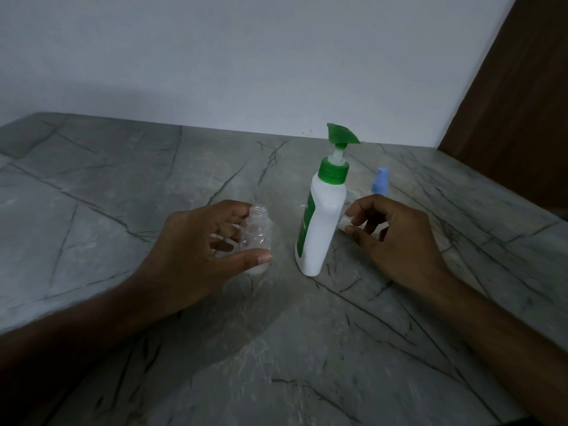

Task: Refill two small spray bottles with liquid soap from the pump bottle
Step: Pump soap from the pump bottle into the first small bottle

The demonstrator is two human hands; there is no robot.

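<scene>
Both forearms are bare from the lower frame edge to the wrists, with no sleeve, watch or bracelet showing, and the left hand (196,244) and right hand (396,238) wear no rings or gloves.

Grey veined stone countertop (123,186), plain pale wall (246,56), brown wooden panel (516,93), dim light

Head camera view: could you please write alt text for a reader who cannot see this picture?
A left hand holds a small clear bottle, uncapped and upright, on a grey stone table. Beside it stands a white pump bottle with a green pump. The right hand hovers just right of it, fingers curled, and a blue spray cap shows behind.
</scene>
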